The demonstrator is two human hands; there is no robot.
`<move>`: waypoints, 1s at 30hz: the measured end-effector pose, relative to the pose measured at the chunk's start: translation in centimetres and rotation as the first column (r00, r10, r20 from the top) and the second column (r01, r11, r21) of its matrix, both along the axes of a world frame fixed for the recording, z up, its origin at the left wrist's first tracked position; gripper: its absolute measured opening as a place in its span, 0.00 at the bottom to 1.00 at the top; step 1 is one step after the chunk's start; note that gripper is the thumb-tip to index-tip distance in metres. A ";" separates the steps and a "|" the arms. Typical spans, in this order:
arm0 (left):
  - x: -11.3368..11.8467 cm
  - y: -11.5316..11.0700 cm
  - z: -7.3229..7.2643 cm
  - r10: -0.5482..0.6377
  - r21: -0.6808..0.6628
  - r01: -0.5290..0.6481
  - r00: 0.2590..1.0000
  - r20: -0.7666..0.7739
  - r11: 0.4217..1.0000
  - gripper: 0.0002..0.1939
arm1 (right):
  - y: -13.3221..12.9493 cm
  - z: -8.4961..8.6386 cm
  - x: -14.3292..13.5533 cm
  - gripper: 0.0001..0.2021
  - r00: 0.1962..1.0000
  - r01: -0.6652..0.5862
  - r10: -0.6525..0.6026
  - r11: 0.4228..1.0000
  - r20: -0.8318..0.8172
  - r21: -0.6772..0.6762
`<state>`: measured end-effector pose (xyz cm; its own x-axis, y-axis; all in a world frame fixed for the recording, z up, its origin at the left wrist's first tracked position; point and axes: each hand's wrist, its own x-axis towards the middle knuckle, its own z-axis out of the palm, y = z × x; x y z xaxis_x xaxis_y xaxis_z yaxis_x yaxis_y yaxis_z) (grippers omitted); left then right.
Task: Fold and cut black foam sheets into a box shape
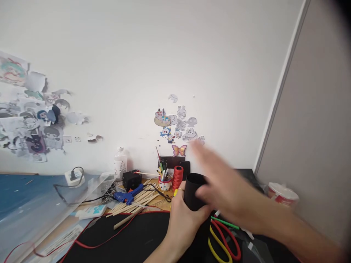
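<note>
My left hand (pixel 184 219) is wrapped round a black open-topped cylinder (pixel 191 195), which stands upright in its grip above the black mat (pixel 128 237). My right hand (pixel 226 184), smeared by motion, is raised at the cylinder's right side with its fingers stretched forward and the thumb apart. Nothing shows in it. The thumb overlaps the cylinder's right side in the view; whether it touches cannot be made out. Below the right forearm lie scissors with red and yellow handles (pixel 219 244) and a green stick (pixel 226 223). Behind the cylinder stands a red thread spool (pixel 178 178).
A blue glue gun (pixel 128 194) lies over wooden sticks (pixel 145 201). Behind are a pen cup (pixel 165 183), a black box (pixel 132 179) and a clear bottle (pixel 120 162). A white-and-red tub (pixel 282 193) stands right. Clear plastic sheeting (pixel 63 208) spreads left. Paper cutouts (pixel 178 124) cover part of the wall.
</note>
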<state>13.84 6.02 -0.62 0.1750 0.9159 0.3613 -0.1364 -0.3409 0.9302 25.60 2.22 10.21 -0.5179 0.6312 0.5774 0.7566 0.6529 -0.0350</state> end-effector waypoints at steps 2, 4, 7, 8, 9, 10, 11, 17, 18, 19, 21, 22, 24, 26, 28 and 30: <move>-0.4 0.1 0.0 -0.013 0.010 0.012 1.000 0.020 1.000 0.17 | 0.7 0.6 -0.4 0.34 0.995 -0.049 0.067 0.977 0.079 -0.208; -0.8 0.1 0.1 -0.011 -0.041 0.011 1.000 0.004 0.999 0.17 | 0.9 1.8 -0.4 0.28 0.990 -0.091 0.071 0.983 -0.125 -0.159; -1.0 0.1 0.1 -0.039 -0.084 0.039 0.999 0.004 0.996 0.18 | 0.8 3.2 -0.2 0.26 0.925 -0.101 0.136 0.988 -0.354 0.117; -1.0 0.1 0.1 -0.047 -0.072 0.048 0.999 0.019 0.996 0.18 | 0.9 3.0 -0.2 0.26 0.943 -0.108 0.139 0.987 -0.303 0.117; -0.9 0.2 0.0 -0.050 -0.050 0.052 0.998 0.040 0.997 0.17 | 1.2 2.5 -0.4 0.27 0.972 -0.107 0.118 0.992 -0.203 0.064; -0.9 0.3 -0.1 -0.053 -0.024 0.055 0.997 0.061 0.998 0.17 | 1.6 1.6 -0.7 0.29 0.994 -0.089 0.088 0.996 -0.058 -0.010; -0.8 0.3 -0.2 -0.056 0.005 0.056 0.995 0.077 0.998 0.16 | 2.0 0.6 -1.0 0.31 0.995 -0.047 0.053 0.996 0.079 -0.082; -1.1 1.1 -1.7 -0.034 0.111 0.028 0.998 0.050 0.993 0.20 | 4.3 -2.6 -2.4 0.26 0.949 0.095 -0.090 0.995 0.303 -0.001; -1.2 1.3 -2.3 -0.029 0.098 0.023 0.998 0.052 0.995 0.23 | 4.7 -2.4 -2.4 0.26 0.949 0.086 -0.083 0.996 0.304 0.004; -1.2 1.5 -3.1 -0.028 0.080 0.024 0.998 0.053 0.997 0.27 | 5.0 -2.2 -2.4 0.26 0.951 0.080 -0.079 0.997 0.300 0.008; -1.3 1.7 -4.9 -0.045 0.036 0.043 0.998 0.043 0.998 0.30 | 5.6 -2.0 -2.3 0.26 0.950 0.089 -0.092 0.996 0.298 0.024; -1.4 1.8 -5.8 -0.065 0.014 0.064 0.997 0.031 0.998 0.30 | 5.9 -1.9 -2.2 0.26 0.949 0.098 -0.105 0.994 0.298 0.037; -1.5 2.1 -7.7 -0.117 -0.034 0.116 0.993 -0.001 0.993 0.25 | 6.6 -1.9 -2.1 0.25 0.945 0.121 -0.133 0.991 0.300 0.058; -1.8 2.4 -9.1 -0.159 -0.080 0.157 0.987 -0.030 0.984 0.21 | 7.2 -2.0 -2.0 0.26 0.942 0.139 -0.153 0.988 0.300 0.068; -2.0 2.7 -9.8 -0.181 -0.118 0.175 0.983 -0.043 0.978 0.20 | 7.8 -2.1 -1.9 0.27 0.937 0.153 -0.169 0.985 0.306 0.077; -2.2 2.9 -9.7 -0.198 -0.150 0.190 0.979 -0.042 0.970 0.19 | 8.4 -1.9 -1.8 0.28 0.931 0.169 -0.188 0.982 0.314 0.086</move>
